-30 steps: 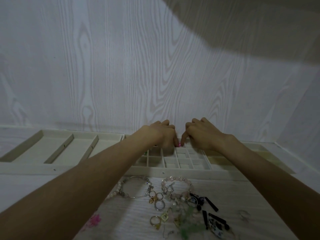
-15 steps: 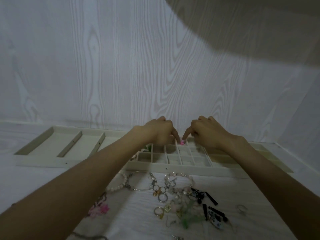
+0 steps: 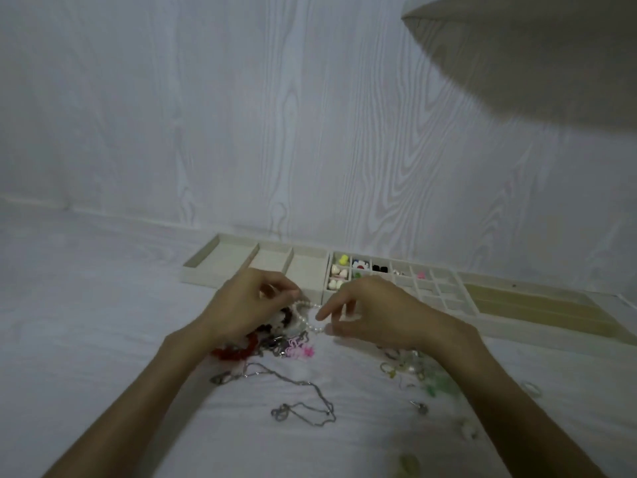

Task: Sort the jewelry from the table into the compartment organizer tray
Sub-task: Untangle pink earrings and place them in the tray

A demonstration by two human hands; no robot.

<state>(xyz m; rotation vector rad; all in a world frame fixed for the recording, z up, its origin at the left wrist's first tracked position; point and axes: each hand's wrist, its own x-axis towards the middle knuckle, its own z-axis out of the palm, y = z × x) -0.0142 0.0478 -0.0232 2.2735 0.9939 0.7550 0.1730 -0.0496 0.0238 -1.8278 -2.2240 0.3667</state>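
Before tray, both hands pinch pearl bracelet, fingers curled.

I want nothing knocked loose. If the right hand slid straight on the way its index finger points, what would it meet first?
The right hand points its index finger leftward; the pearl bracelet lies right at the fingertip, so it probably comes first, then the left hand holding its other side. Depth is hard to judge here.

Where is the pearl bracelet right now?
Head view, centre: the pearl bracelet is held between the left hand and right hand, just before the organizer tray.
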